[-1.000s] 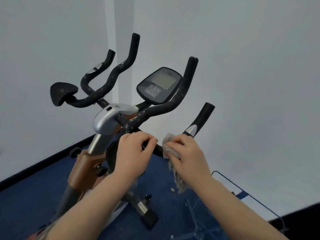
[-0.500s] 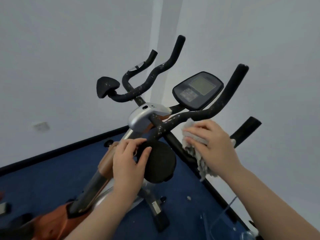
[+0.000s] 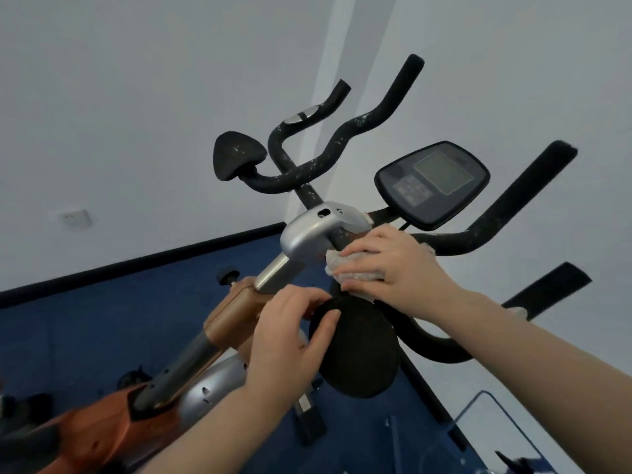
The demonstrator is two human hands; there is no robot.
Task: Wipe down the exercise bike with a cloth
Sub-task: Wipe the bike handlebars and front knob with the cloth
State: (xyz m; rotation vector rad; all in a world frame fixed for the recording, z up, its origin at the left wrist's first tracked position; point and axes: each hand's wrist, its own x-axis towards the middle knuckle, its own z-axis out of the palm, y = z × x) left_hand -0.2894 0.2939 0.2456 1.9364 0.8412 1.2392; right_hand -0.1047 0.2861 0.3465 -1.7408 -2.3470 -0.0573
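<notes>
Exercise bike (image 3: pixel 307 234): black handlebars with white flecks, silver stem clamp, orange-brown frame, standing on blue floor (image 3: pixel 85 336) against white walls. Cloth (image 3: pixel 345 268): pale, bunched, pressed by my right hand (image 3: pixel 393 265) onto the handlebar just beside the silver clamp; my fingers lie spread and nearly flat over it, thumb under its lower edge. My left hand (image 3: pixel 290 340): fingers curled over the top edge of the round black pad (image 3: pixel 359 350) below the clamp, thumb on its face. Display console (image 3: pixel 432 183): dark, screen blank, above my right hand. Second black pad (image 3: pixel 237 159): far left of the bars, untouched.
</notes>
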